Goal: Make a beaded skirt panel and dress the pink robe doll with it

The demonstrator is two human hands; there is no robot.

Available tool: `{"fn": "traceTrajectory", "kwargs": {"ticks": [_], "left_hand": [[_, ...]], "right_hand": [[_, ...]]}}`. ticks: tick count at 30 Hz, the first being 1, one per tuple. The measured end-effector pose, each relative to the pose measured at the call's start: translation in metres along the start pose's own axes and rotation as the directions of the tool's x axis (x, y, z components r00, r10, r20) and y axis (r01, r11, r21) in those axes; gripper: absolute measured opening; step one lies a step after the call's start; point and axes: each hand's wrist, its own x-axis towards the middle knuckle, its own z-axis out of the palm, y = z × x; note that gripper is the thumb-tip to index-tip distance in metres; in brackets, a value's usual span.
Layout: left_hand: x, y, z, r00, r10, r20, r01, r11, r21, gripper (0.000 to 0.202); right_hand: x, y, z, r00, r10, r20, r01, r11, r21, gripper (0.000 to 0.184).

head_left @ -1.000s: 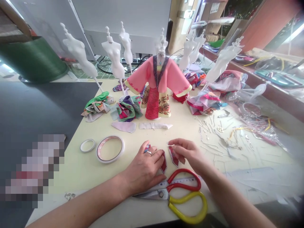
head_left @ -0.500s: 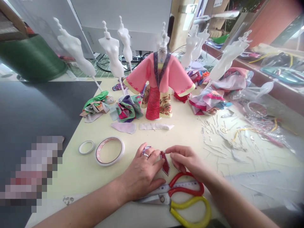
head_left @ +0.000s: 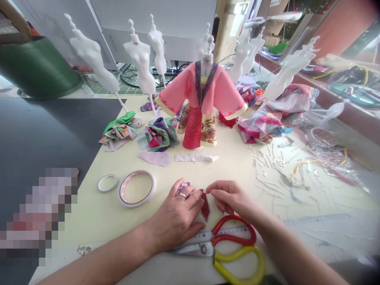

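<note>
The left hand (head_left: 175, 219) lies spread on the counter (head_left: 89, 221) just beside a red beaded fabric piece (head_left: 205, 209), while the right hand (head_left: 230, 196) pinches its top tip, just above red-and-yellow scissors (head_left: 230, 239)

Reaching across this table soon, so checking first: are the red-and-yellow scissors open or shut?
Shut: the scissors have their blades lying together as one narrow point, with no gap showing between them.

Green tub (head_left: 38, 69), tiled floor (head_left: 102, 85) — white cabinet (head_left: 184, 43), wooden shelf (head_left: 356, 113)
</note>
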Motion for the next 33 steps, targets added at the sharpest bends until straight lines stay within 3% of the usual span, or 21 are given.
{"fn": "traceTrajectory", "kwargs": {"ticks": [33], "left_hand": [[-0.0033,-0.0023,0.0010,1.000,0.012,0.005,-0.012,1.000,0.020,0.043]], "right_hand": [[0.0063,-0.0011,0.0028,0.998,0.061,0.002,-0.060,0.991,-0.116,0.020]]}}
